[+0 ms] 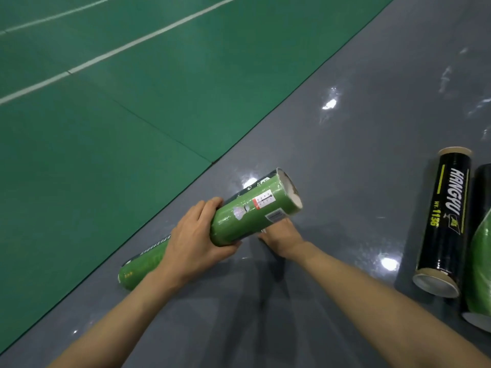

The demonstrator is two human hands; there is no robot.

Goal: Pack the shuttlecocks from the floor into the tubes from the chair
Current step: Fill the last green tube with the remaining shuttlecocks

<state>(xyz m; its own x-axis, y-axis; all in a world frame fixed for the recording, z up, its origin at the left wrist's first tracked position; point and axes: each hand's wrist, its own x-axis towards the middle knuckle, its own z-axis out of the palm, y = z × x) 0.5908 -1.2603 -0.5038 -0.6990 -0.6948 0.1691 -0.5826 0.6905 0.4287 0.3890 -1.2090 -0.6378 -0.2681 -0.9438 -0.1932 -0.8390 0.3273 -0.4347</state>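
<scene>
Head view looks down on a glossy grey floor, with a green court mat covering its far left part. White lines cross the mat.

The left hand grips a green tube at its near end, with the fingers curled over the top and the thumb clamped underneath. The tube is held off the floor and slants up to the right. Its open, pale-lined mouth points toward the far right, and small labels and a barcode show on its side.

The right hand reaches down just below and behind that mouth, low to the floor. The tube hides its fingers, so I cannot tell whether they are apart or closed on anything. A small white bit shows at the hand's left side, too little to identify.

A second green tube lies on the floor near the mat's edge. Its far end is hidden behind the left hand and wrist.

At the floor's right edge, well apart from both hands, a black tube with yellow and white lettering lies with its open end toward the camera. Just beside it on the right lie another black tube and a green one, both cut off by the frame. The green one appears to overlap the black one.
</scene>
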